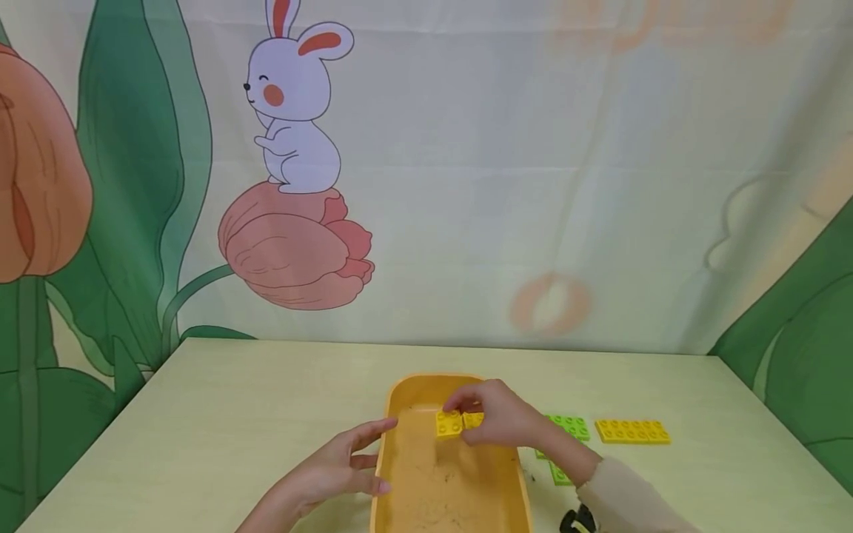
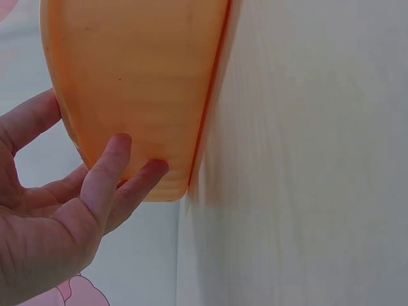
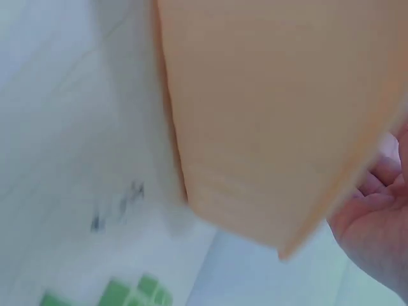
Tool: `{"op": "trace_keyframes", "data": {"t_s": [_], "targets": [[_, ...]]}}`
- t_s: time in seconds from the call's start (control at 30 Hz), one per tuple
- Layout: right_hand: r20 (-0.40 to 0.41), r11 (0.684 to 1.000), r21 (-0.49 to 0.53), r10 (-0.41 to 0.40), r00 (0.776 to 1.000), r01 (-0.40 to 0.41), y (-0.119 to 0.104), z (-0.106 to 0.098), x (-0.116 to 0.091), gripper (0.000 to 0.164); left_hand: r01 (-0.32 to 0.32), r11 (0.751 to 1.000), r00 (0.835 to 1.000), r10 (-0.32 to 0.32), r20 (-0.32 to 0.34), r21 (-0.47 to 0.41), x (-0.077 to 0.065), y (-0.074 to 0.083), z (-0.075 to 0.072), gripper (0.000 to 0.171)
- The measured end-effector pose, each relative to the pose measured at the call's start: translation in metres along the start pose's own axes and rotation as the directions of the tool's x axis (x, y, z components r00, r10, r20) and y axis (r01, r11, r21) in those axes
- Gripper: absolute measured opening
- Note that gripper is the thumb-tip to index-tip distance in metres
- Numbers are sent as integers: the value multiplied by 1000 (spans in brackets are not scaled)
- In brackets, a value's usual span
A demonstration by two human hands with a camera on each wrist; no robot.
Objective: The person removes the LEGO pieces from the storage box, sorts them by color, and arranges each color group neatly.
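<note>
A yellow-orange tray [image 1: 443,500] lies lengthwise on the table, its outer wall seen close up in both wrist views. My right hand [image 1: 500,418] reaches over it from the right and pinches yellow studded toy bricks [image 1: 449,424] between thumb and fingers, above the tray floor. The fingers partly cover the bricks, so I cannot tell whether they are joined. At the tray's left side, my left hand [image 1: 340,463] touches the wall with loosely extended fingers [image 2: 108,172]. In the right wrist view the tray wall hides the bricks.
Right of the tray lie several green studded bricks [image 1: 569,427], partly behind the right forearm. Beyond them is a long yellow studded brick [image 1: 633,431]. A printed cloth [image 1: 460,185] with a rabbit and tulips hangs behind the pale table [image 1: 280,392].
</note>
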State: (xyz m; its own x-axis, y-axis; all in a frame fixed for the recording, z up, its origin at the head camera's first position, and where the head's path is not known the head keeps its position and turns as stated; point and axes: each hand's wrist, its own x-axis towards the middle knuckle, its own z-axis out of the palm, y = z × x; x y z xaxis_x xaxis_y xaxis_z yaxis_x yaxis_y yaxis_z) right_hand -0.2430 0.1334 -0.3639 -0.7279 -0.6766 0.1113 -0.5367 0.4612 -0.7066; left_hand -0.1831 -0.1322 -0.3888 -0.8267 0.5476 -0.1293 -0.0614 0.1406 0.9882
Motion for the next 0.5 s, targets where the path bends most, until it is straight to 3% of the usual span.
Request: {"op": "trace_keyframes", "data": {"t_s": [0.17,0.5], "targets": [[-2,995,97,26,1000,-25,4,-21,-20,33,-1,1000,1000,1,-2,-3,-1,-1,-1,81],[-76,994,39,104,992,-101,36,-61,-60,31,6,1000,1000,-6,-6,-3,0,0,1,81]]}}
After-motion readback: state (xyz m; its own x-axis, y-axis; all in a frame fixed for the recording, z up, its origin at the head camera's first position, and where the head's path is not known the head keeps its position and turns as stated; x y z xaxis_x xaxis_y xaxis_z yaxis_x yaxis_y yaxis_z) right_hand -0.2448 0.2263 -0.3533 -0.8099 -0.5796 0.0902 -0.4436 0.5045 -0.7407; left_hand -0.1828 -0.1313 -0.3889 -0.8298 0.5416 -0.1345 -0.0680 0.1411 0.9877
